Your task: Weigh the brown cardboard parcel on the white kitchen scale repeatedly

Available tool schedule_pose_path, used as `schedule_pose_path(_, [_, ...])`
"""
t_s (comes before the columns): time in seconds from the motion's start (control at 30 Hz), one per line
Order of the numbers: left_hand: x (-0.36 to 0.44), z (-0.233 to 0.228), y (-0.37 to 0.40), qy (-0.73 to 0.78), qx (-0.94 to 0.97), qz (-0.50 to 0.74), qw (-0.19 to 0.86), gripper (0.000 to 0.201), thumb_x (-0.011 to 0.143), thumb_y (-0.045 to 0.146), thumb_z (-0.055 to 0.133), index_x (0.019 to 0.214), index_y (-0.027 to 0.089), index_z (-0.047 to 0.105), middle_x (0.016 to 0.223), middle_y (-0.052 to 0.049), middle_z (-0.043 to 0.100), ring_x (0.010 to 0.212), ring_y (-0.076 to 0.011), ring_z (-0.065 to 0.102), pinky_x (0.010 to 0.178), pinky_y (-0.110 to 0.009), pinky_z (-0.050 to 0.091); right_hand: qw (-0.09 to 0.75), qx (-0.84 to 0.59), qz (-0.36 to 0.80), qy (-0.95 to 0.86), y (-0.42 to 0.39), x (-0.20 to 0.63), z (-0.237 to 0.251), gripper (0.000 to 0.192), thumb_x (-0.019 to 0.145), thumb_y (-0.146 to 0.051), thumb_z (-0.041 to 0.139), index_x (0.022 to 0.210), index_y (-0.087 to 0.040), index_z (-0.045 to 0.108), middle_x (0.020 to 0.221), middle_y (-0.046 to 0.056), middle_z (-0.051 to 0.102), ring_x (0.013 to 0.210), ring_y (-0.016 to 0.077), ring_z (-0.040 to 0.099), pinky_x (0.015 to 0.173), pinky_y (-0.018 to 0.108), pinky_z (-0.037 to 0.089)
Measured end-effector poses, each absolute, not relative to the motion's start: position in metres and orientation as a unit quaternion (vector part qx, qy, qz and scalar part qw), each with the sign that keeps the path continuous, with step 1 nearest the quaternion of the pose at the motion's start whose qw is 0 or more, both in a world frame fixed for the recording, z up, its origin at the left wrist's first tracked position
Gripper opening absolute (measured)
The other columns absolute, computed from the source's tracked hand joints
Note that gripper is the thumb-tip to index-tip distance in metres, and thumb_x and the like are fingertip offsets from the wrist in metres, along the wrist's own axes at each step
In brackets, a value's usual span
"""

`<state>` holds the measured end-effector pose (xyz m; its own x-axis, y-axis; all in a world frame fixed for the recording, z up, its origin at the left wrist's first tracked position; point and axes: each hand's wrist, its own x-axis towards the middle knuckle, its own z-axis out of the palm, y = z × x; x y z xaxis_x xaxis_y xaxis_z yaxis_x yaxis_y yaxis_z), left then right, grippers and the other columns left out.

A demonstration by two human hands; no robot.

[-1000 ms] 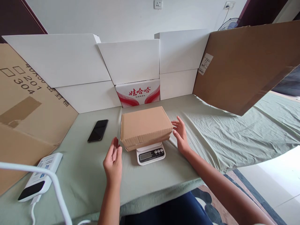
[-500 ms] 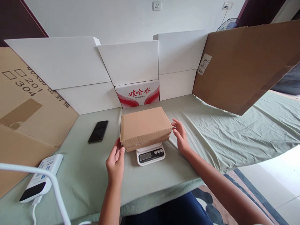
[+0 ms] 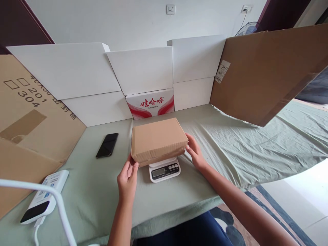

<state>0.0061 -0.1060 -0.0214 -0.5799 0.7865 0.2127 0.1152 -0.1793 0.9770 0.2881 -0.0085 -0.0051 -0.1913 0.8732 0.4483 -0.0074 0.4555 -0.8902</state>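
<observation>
A closed brown cardboard box [image 3: 159, 138] rests on top of a white digital kitchen scale [image 3: 165, 171], whose display and buttons stick out in front. My left hand [image 3: 128, 176] holds the box at its front left corner, thumb in front and fingers behind along the side. At the right end, my right hand [image 3: 195, 152] grips the box with the thumb at the front edge; its other fingers are partly hidden behind the corner. The scale's plate is hidden under the box. I cannot read any number on the display.
A black phone [image 3: 107, 145] lies left of the box. Nearer me on the left are a white power bank-like device [image 3: 46, 196] and a white cable [image 3: 60, 201]. White boxes [image 3: 147, 70] and large cardboard panels [image 3: 266, 71] wall in the green-covered table [image 3: 164, 201].
My right hand has moved left onto the right end of the box, where it was slightly apart before. My left hand has closed in on the left corner. The box stays on the scale.
</observation>
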Motion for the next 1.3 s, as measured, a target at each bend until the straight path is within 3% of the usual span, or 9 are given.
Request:
schedule_pose_path(0.23, [0.003, -0.024, -0.105, 0.61, 0.418, 0.618, 0.266, 0.058, 0.083, 0.055, 0.074, 0.126, 0.016, 0.07, 0.126, -0.017, 0.073, 0.126, -0.0341, 0.066, 0.107, -0.046, 0.053, 0.512, -0.32, 0.411, -0.683, -0.01, 0.283, -0.008, 0.072, 0.095, -0.058, 0.06, 0.159, -0.038, 0.032, 0.17, 0.002, 0.031, 0.157, 0.0311, 0.03, 0.125, 0.051, 0.034])
schedule_pose_path(0.47, [0.003, -0.015, -0.102, 0.601, 0.419, 0.63, 0.258, 0.055, 0.082, 0.054, 0.075, 0.121, 0.015, 0.071, 0.123, -0.017, 0.075, 0.122, -0.0335, 0.068, 0.107, -0.045, 0.053, 0.52, -0.319, 0.406, -0.68, -0.012, 0.278, -0.003, 0.081, 0.093, -0.057, 0.065, 0.161, -0.038, 0.025, 0.173, 0.002, 0.024, 0.159, 0.0296, 0.025, 0.128, 0.05, 0.029])
schedule_pose_path(0.7, [-0.007, 0.033, -0.035, 0.538, 0.473, 0.662, 0.222, 0.048, 0.084, 0.041, 0.074, 0.125, 0.017, 0.066, 0.135, -0.014, 0.068, 0.13, -0.029, 0.063, 0.112, -0.041, 0.049, 0.584, -0.27, 0.38, -0.665, 0.044, 0.25, 0.042, 0.081, 0.091, -0.059, 0.064, 0.159, -0.034, 0.029, 0.168, 0.004, 0.031, 0.154, 0.03, 0.034, 0.126, 0.049, 0.032])
schedule_pose_path(0.9, [-0.014, 0.0, 0.023, 0.556, 0.437, 0.654, 0.269, 0.037, 0.08, 0.031, 0.074, 0.112, 0.014, 0.066, 0.125, -0.017, 0.073, 0.126, -0.0302, 0.065, 0.113, -0.045, 0.047, 0.585, -0.294, 0.417, -0.63, 0.095, 0.229, 0.009, 0.08, 0.085, -0.052, 0.066, 0.153, -0.03, 0.032, 0.161, 0.006, 0.039, 0.15, 0.03, 0.035, 0.127, 0.049, 0.028])
schedule_pose_path(1.03, [-0.016, -0.02, 0.027, 0.56, 0.442, 0.64, 0.285, 0.037, 0.083, 0.027, 0.07, 0.118, 0.014, 0.065, 0.131, -0.018, 0.07, 0.129, -0.0286, 0.064, 0.114, -0.044, 0.046, 0.564, -0.319, 0.436, -0.624, 0.097, 0.23, -0.005, 0.078, 0.081, -0.041, 0.066, 0.15, -0.026, 0.033, 0.158, 0.008, 0.042, 0.149, 0.0292, 0.036, 0.126, 0.048, 0.028])
schedule_pose_path(1.3, [-0.017, -0.024, 0.031, 0.569, 0.432, 0.632, 0.3, 0.038, 0.084, 0.024, 0.071, 0.122, 0.016, 0.065, 0.137, -0.017, 0.067, 0.131, -0.0279, 0.062, 0.115, -0.044, 0.045, 0.549, -0.342, 0.487, -0.587, 0.106, 0.229, -0.009, 0.08, 0.078, -0.038, 0.065, 0.15, -0.027, 0.033, 0.15, 0.01, 0.052, 0.139, 0.0292, 0.049, 0.121, 0.051, 0.036])
